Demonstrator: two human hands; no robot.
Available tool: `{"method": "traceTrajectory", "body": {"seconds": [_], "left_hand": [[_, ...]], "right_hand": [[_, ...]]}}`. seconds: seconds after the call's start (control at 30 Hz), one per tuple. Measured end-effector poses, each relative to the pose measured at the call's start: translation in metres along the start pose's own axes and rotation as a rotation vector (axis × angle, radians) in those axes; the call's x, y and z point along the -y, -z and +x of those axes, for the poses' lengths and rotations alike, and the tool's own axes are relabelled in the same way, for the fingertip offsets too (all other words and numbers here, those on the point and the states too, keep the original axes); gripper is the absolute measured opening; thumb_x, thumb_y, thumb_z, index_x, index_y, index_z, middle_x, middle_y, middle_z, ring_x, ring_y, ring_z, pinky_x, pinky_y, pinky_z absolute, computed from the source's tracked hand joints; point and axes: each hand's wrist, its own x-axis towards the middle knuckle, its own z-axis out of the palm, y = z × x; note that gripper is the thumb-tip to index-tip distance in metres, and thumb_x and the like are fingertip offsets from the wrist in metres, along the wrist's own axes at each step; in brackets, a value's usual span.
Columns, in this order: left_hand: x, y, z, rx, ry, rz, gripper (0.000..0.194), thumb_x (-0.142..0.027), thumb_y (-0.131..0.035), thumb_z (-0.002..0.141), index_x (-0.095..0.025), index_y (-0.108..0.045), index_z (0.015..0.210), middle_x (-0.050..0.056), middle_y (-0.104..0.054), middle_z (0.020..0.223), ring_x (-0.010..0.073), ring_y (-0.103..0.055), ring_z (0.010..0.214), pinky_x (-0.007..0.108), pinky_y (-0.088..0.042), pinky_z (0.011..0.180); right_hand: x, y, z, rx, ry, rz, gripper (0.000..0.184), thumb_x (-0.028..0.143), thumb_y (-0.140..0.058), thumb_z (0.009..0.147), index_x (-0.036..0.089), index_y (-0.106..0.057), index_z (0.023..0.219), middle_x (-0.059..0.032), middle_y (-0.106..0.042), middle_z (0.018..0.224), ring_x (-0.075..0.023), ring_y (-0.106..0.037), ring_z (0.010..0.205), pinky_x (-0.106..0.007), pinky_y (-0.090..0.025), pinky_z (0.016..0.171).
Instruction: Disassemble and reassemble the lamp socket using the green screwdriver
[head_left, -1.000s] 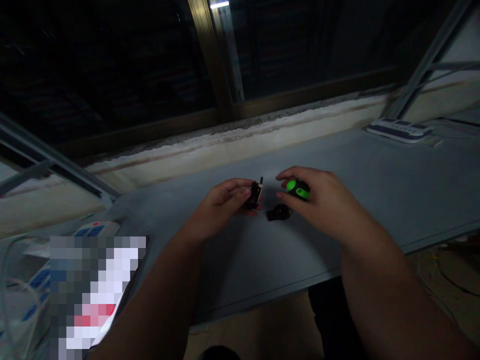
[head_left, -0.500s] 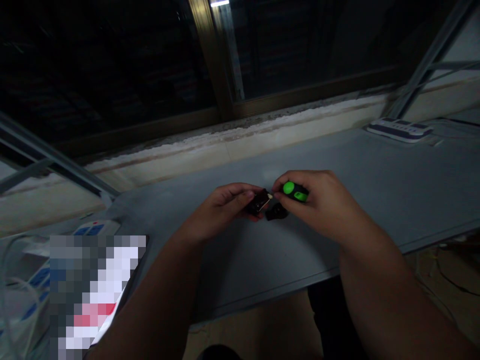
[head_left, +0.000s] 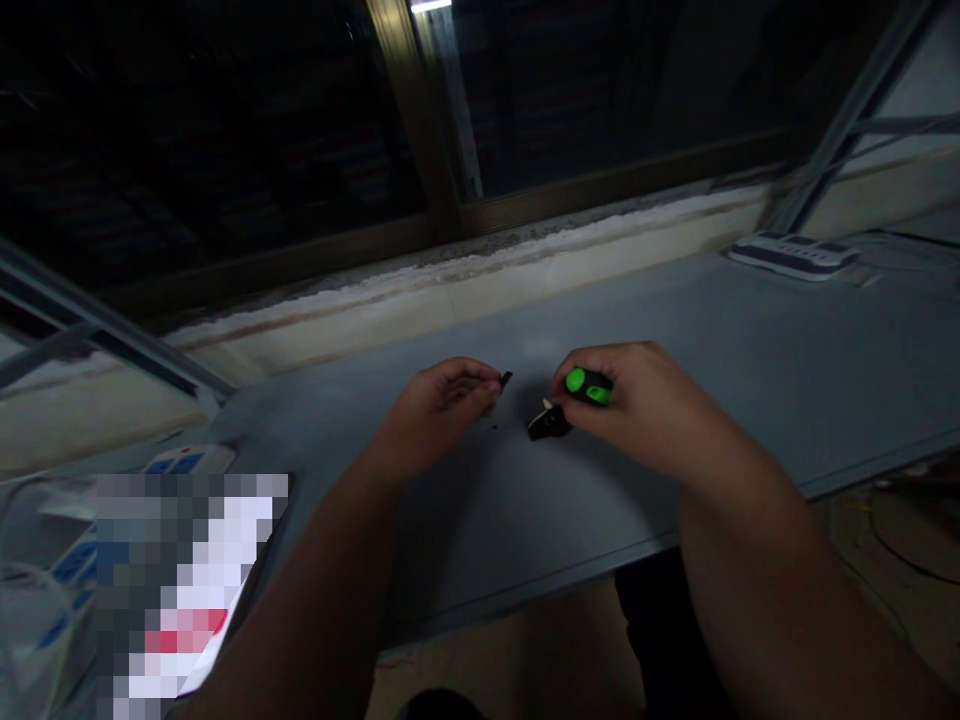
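Note:
My left hand (head_left: 450, 405) is closed in a pinch on a small dark piece (head_left: 507, 380), too small and dim to name. It is held a little above the desk. My right hand (head_left: 626, 395) wraps around a thick black-and-green tool handle (head_left: 589, 386), its round green end showing. Just below the right fingertips is a small black object (head_left: 550, 423) with a pale edge; whether the fingers touch it I cannot tell. A pale tip (head_left: 547, 404) shows between that object and the fingers. On the desk near the left fingers lies a tiny dark speck (head_left: 494, 427).
The grey desk (head_left: 487, 530) runs along a wall below a dark window. At the left are a blurred-out screen (head_left: 225, 560) and white-and-blue power strips (head_left: 187, 460). Another power strip (head_left: 793, 256) lies at the back right. Metal posts stand at both sides.
My left hand has drawn back left, away from the right hand. It held a larger dark object before; now only a small dark piece shows in its fingertips. The right hand keeps the tool.

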Motion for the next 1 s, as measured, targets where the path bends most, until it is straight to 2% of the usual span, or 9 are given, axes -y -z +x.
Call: {"method": "traceTrajectory", "body": {"seconds": [0.1, 0.2, 0.27, 0.37, 0.5, 0.57, 0.7, 0.8, 1.0], "left_hand": [[-0.002, 0.001, -0.002, -0.015, -0.085, 0.254, 0.033, -0.044, -0.074, 0.089, -0.015, -0.071, 0.104, 0.005, -0.073, 0.088, 0.0137, -0.062, 0.072, 0.026, -0.048, 0.067], [-0.004, 0.002, -0.004, 0.005, -0.199, 0.490, 0.028, -0.041, -0.075, 0.089, -0.018, -0.075, 0.104, 0.006, -0.075, 0.094, 0.0153, -0.062, 0.077, 0.027, -0.047, 0.070], [-0.005, 0.002, -0.005, 0.042, -0.244, 0.568, 0.023, -0.038, -0.076, 0.087, -0.020, -0.076, 0.102, 0.006, -0.075, 0.096, 0.0166, -0.063, 0.082, 0.028, -0.047, 0.074], [-0.006, 0.003, -0.006, 0.131, -0.266, 0.615, 0.019, -0.034, -0.077, 0.086, -0.021, -0.076, 0.099, 0.004, -0.075, 0.093, 0.0176, -0.065, 0.085, 0.028, -0.046, 0.077], [-0.011, 0.001, -0.009, 0.271, -0.258, 0.636, 0.018, -0.032, -0.080, 0.081, -0.021, -0.076, 0.096, 0.003, -0.076, 0.093, 0.0187, -0.067, 0.088, 0.029, -0.047, 0.079], [-0.014, 0.000, -0.010, 0.348, -0.240, 0.613, 0.017, -0.029, -0.081, 0.080, -0.021, -0.075, 0.093, 0.002, -0.076, 0.091, 0.0181, -0.068, 0.085, 0.029, -0.047, 0.078], [-0.017, -0.002, -0.012, 0.399, -0.227, 0.608, 0.014, -0.025, -0.080, 0.077, -0.021, -0.074, 0.089, 0.001, -0.077, 0.092, 0.0182, -0.069, 0.084, 0.029, -0.046, 0.079], [-0.018, -0.002, -0.013, 0.402, -0.227, 0.656, 0.014, -0.025, -0.080, 0.077, -0.021, -0.076, 0.090, 0.002, -0.076, 0.093, 0.0189, -0.068, 0.086, 0.031, -0.046, 0.082], [-0.017, -0.001, -0.015, 0.420, -0.228, 0.746, 0.013, -0.028, -0.080, 0.078, -0.024, -0.078, 0.090, 0.000, -0.073, 0.086, 0.0182, -0.064, 0.083, 0.033, -0.044, 0.084]], "right_hand": [[-0.006, -0.004, -0.002, 0.114, -0.029, -0.051, 0.012, 0.017, -0.065, 0.082, 0.022, -0.076, 0.083, -0.0033, -0.075, 0.080, -0.0167, -0.066, 0.071, -0.030, -0.043, 0.067], [-0.010, -0.007, -0.003, 0.210, -0.049, -0.074, 0.014, 0.014, -0.065, 0.081, 0.022, -0.077, 0.082, -0.0035, -0.075, 0.078, -0.0161, -0.066, 0.069, -0.029, -0.045, 0.068], [-0.011, -0.006, -0.003, 0.240, -0.063, -0.083, 0.015, 0.014, -0.065, 0.081, 0.021, -0.077, 0.084, -0.0037, -0.075, 0.079, -0.0161, -0.067, 0.070, -0.029, -0.045, 0.068], [-0.014, -0.004, -0.002, 0.202, -0.088, -0.125, 0.017, 0.018, -0.064, 0.084, 0.021, -0.076, 0.095, -0.0059, -0.075, 0.089, -0.0189, -0.068, 0.077, -0.031, -0.048, 0.071], [-0.023, -0.005, -0.001, 0.093, -0.081, -0.198, 0.037, 0.018, -0.062, 0.085, 0.017, -0.069, 0.122, -0.0133, -0.069, 0.114, -0.0272, -0.067, 0.106, -0.039, -0.051, 0.097], [-0.027, -0.009, -0.001, 0.109, -0.067, -0.167, 0.045, 0.011, -0.057, 0.087, 0.018, -0.063, 0.131, -0.0134, -0.065, 0.120, -0.0256, -0.066, 0.111, -0.038, -0.050, 0.103], [-0.033, -0.015, 0.001, 0.192, -0.053, -0.094, 0.045, 0.001, -0.048, 0.086, 0.022, -0.063, 0.124, -0.0098, -0.064, 0.116, -0.0213, -0.066, 0.106, -0.034, -0.051, 0.098], [-0.037, -0.018, 0.003, 0.179, -0.052, -0.077, 0.040, 0.000, -0.048, 0.086, 0.022, -0.065, 0.114, -0.0089, -0.065, 0.112, -0.0209, -0.066, 0.104, -0.034, -0.051, 0.095], [-0.041, -0.021, 0.005, 0.162, 0.014, -0.114, 0.035, 0.006, -0.054, 0.088, 0.020, -0.069, 0.117, -0.0094, -0.070, 0.118, -0.0246, -0.065, 0.114, -0.039, -0.049, 0.106]]}}
